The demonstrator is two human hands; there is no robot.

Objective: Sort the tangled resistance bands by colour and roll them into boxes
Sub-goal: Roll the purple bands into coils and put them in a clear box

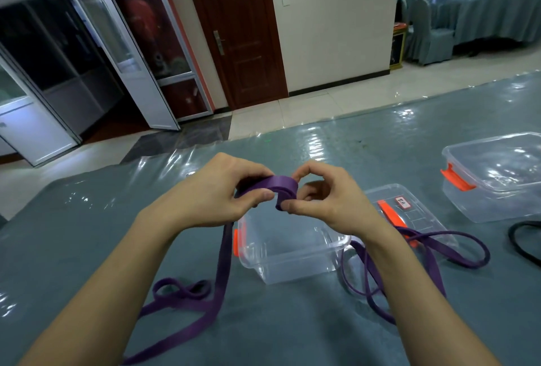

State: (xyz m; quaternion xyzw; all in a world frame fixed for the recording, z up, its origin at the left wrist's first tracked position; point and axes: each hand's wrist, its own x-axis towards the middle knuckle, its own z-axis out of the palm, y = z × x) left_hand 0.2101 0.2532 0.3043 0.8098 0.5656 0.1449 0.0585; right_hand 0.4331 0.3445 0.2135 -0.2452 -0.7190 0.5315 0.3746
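A purple resistance band (282, 188) is partly wound into a small roll held above an open clear plastic box (292, 260) with orange clips. My left hand (216, 193) pinches the roll's left side between thumb and fingers. My right hand (328, 199) grips its right side, thumb on the front. The band's loose tail (222, 272) hangs down to the table and loops at the lower left. A second purple band (456, 248) lies tangled to the right of the box.
Behind my right hand a clear lid (424, 216) with an orange clip and a label lies flat. Another open clear box (497, 178) stands at the far right. A black band (524, 242) shows at the right edge. Glossy plastic sheeting covers the grey-green table (87, 219).
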